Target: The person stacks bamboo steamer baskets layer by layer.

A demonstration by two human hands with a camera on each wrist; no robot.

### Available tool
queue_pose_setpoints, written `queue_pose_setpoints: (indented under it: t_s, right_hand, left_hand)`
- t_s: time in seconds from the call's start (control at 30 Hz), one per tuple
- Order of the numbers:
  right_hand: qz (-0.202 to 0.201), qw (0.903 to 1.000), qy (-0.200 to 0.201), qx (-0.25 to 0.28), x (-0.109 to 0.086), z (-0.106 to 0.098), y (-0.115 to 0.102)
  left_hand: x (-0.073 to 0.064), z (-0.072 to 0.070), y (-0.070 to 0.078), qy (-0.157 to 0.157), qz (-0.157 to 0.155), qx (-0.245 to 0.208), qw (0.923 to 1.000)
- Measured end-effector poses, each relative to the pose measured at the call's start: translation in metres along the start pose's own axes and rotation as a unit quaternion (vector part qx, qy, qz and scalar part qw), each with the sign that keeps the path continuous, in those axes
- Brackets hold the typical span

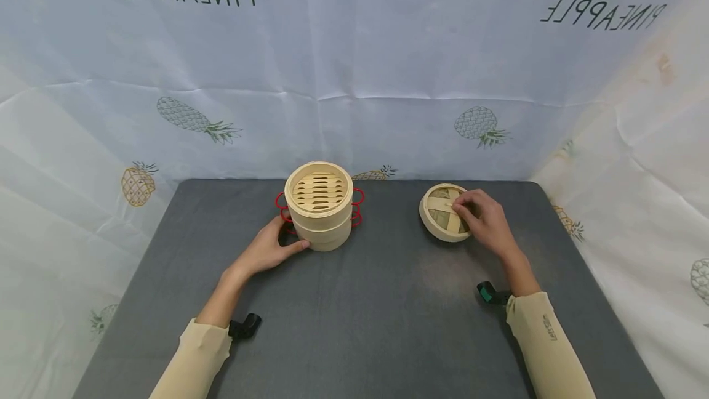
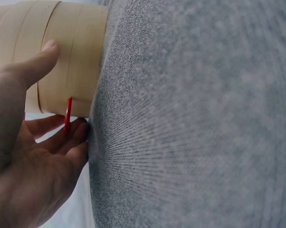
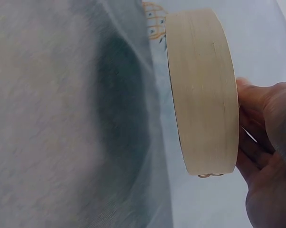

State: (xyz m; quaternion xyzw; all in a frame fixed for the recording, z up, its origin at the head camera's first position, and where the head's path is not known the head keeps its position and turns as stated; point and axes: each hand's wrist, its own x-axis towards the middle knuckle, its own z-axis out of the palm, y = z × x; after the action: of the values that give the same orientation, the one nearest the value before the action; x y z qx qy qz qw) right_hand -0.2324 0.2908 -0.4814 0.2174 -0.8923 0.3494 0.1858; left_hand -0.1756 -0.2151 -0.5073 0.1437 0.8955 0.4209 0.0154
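Observation:
A bamboo steamer of stacked round baskets stands upright at the back of the table, left of centre. Its slatted top basket is uncovered, and red loop handles stick out at both sides. My left hand grips the lowest part, thumb along the front and fingers at the left side by a red loop. To the right, my right hand pinches the middle of the round bamboo lid. In the right wrist view the lid hangs above the table, apart from its shadow.
A dark grey cloth covers the table. Close behind its back edge hangs a white curtain printed with pineapples, which also runs along both sides. Black wrist cameras protrude from the sleeves.

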Motion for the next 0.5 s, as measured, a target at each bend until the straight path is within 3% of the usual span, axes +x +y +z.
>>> queue_pose_setpoints:
  t_s: [0.5]
  right_hand:
    - [-0.006,0.9994,0.007,0.033,0.017,0.000,-0.027]
  left_hand:
    - [0.000,0.000,-0.002,-0.009,-0.015,0.005,0.9998]
